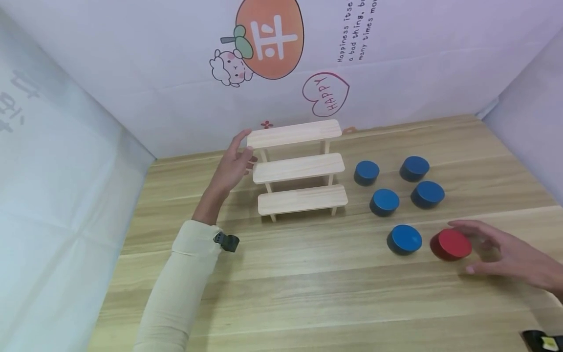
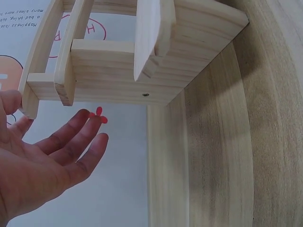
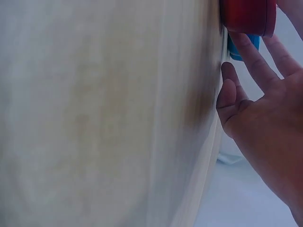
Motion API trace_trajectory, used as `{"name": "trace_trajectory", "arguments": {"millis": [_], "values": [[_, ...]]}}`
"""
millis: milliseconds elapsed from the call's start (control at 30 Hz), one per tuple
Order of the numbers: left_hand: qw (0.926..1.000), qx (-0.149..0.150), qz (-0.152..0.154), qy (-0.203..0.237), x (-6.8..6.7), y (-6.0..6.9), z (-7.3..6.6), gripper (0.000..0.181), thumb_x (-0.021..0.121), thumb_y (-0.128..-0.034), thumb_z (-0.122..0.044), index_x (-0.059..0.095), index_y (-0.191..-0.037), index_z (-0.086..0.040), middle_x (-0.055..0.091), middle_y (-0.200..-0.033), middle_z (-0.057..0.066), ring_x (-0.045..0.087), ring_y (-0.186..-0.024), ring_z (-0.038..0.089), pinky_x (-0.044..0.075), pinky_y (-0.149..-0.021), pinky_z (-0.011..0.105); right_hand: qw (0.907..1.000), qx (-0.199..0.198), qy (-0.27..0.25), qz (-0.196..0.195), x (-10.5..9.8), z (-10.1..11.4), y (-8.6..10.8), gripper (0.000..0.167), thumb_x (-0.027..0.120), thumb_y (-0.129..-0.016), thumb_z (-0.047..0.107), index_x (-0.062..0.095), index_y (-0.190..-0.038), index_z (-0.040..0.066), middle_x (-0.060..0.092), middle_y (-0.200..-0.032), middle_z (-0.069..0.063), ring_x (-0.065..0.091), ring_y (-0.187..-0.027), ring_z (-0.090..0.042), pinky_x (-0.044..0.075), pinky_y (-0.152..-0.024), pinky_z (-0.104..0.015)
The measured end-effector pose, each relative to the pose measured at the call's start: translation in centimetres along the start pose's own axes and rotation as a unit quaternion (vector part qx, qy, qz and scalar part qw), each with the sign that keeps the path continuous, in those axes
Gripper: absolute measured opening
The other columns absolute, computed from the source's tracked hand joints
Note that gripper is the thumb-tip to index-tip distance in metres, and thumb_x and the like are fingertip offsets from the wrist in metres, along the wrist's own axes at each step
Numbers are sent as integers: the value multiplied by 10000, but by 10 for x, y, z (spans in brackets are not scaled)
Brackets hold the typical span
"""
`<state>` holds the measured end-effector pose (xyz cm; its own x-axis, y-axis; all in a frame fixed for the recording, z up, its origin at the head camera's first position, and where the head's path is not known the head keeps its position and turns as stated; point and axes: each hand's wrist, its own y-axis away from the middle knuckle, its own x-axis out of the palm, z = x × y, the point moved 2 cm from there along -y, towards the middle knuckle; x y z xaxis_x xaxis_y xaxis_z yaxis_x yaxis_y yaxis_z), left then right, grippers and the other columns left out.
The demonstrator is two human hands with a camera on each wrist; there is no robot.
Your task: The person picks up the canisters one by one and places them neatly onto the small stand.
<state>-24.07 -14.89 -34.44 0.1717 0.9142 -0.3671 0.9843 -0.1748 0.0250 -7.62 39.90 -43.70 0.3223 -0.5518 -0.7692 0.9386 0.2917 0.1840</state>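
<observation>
A three-tier wooden display stand [image 1: 302,166] stands near the back of the table. My left hand [image 1: 232,167] holds the left end of its top tier between thumb and index finger. In the left wrist view the other fingers of the left hand [image 2: 52,163] spread loosely beside the stand [image 2: 109,71]. At the right, my right hand [image 1: 512,252] curves around the near right side of a red round tin [image 1: 452,244], thumb and fingers apart. The right wrist view shows the right hand [image 3: 265,106] with the red tin [image 3: 248,16] above its fingers.
Several blue round tins stand right of the stand, including one [image 1: 404,239] left of the red tin and another [image 1: 367,172] near the stand. A printed white cloth [image 1: 176,73] hangs behind the wooden table [image 1: 299,293], with more white cloth at both sides.
</observation>
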Motion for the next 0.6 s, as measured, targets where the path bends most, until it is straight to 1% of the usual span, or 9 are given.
{"name": "trace_trajectory", "arguments": {"millis": [33,100,133,200,233,300,333,533,600], "values": [[10000,-1,14,10,0,0,0,495,418,-1076,-374,281,-1550,-410,610,-1234,189,598,-1084,315,465,-944,515,10000,-12,-25,2,1,1,0,869,877,-777,208,391,-1473,22,502,-1378,-137,447,-1134,22,418,-859,-645],[10000,5,36,26,-1,0,0,494,419,-1076,-371,284,-1550,-411,578,-1287,207,586,-1114,339,454,-957,542,9999,-70,-117,-2,2,2,-1,855,874,-775,182,397,-1464,10,499,-1392,-100,423,-1154,43,375,-848,-710],[10000,3,44,28,-1,0,0,494,420,-1076,-372,287,-1549,-414,564,-1312,207,577,-1135,354,448,-962,555,9998,-114,-159,-4,2,2,-1,846,871,-776,168,400,-1458,2,494,-1403,-4,405,-1161,70,360,-836,-725],[10000,-8,58,14,-2,1,0,493,425,-1072,-379,294,-1546,-422,526,-1364,193,554,-1169,370,445,-961,565,9997,-195,-111,-99,1,1,-1,826,881,-758,158,431,-1434,6,448,-1335,240,293,-1072,222,376,-825,-712],[10000,-12,63,-8,-2,1,0,494,427,-1070,-385,296,-1545,-426,513,-1381,177,542,-1184,370,447,-958,562,9996,-242,-96,-128,1,1,-1,815,883,-753,149,443,-1423,5,400,-1287,332,283,-1074,234,385,-820,-701],[10000,-39,61,-44,-3,1,-1,492,433,-1064,-403,305,-1538,-441,495,-1402,144,525,-1205,359,448,-952,558,9996,-257,-75,-133,1,1,-1,801,884,-754,157,452,-1412,6,321,-1226,423,273,-1070,246,394,-817,-688],[10000,-51,61,-51,-3,2,-1,492,436,-1061,-412,308,-1535,-448,491,-1407,127,519,-1211,347,448,-951,559,9996,-244,-78,-117,1,1,-1,786,879,-764,163,456,-1409,10,328,-1224,419,275,-1069,241,392,-819,-687],[9999,-79,89,-19,-4,1,-1,492,446,-1054,-434,316,-1528,-461,473,-1435,109,481,-1272,355,419,-979,597,9999,-120,24,-116,1,1,-4,655,844,-811,180,518,-1364,52,509,-1211,186,351,-1034,173,413,-791,-588],[9999,-74,71,-73,-5,1,-1,495,447,-1055,-433,315,-1531,-457,472,-1440,109,476,-1284,345,421,-980,591,9998,-101,-96,-123,1,3,-4,617,838,-821,177,536,-1346,64,532,-1191,184,378,-1028,148,397,-802,-606]]}}
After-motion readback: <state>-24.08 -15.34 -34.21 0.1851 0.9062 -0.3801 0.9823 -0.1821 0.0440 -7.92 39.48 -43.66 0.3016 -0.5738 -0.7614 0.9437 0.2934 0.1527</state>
